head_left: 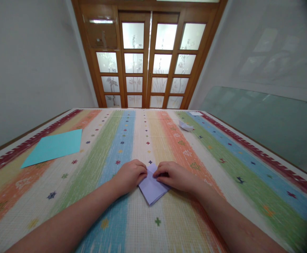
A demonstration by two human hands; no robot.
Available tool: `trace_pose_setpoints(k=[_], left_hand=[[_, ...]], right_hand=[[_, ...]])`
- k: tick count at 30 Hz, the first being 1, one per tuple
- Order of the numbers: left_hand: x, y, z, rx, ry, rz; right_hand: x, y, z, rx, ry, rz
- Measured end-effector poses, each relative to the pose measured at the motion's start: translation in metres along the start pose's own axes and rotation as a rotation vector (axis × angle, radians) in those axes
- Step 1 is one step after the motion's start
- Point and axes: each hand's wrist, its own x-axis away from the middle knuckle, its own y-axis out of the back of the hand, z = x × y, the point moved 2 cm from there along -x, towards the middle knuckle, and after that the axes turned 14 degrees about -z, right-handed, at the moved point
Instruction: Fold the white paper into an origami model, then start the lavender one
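Observation:
A small folded sheet of pale purple paper (152, 188) lies on the striped tablecloth (95, 165), its lower corner pointing toward me. My left hand (130, 175) rests on the paper's left edge with fingers curled and pressing down. On the paper's upper right part, my right hand (175, 176) has its fingertips pinched together at a fold. Both hands meet near the paper's top corner.
A turquoise sheet of paper (54, 146) lies at the left of the table. A small white folded paper piece (185, 126) and a white slip (196, 113) sit far right. A wooden door with frosted panes (149, 59) stands beyond the table.

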Motion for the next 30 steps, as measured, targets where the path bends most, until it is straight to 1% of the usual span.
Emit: trace_pose_setpoints(k=[7, 12, 18, 22, 27, 30], left_hand=[[0.0, -0.002, 0.007, 0.051, 0.049, -0.081], [0.001, -0.004, 0.009, 0.018, -0.014, -0.025], [-0.001, -0.004, 0.001, -0.073, -0.067, 0.007], [0.0, -0.005, -0.001, -0.129, -0.041, 0.015], [0.001, -0.006, 0.001, -0.158, -0.009, 0.003], [0.001, -0.005, 0.001, -0.165, 0.003, 0.0]], right_hand=[[0.0, 0.0, 0.0, 0.004, 0.01, 0.011], [0.0, -0.001, -0.001, 0.003, 0.026, 0.012], [-0.001, 0.0, 0.001, -0.001, 0.034, 0.014], [-0.001, -0.001, 0.002, -0.001, 0.026, 0.013], [0.001, -0.001, -0.001, 0.033, -0.058, -0.015], [0.0, 0.0, 0.0, 0.067, -0.033, -0.001]])
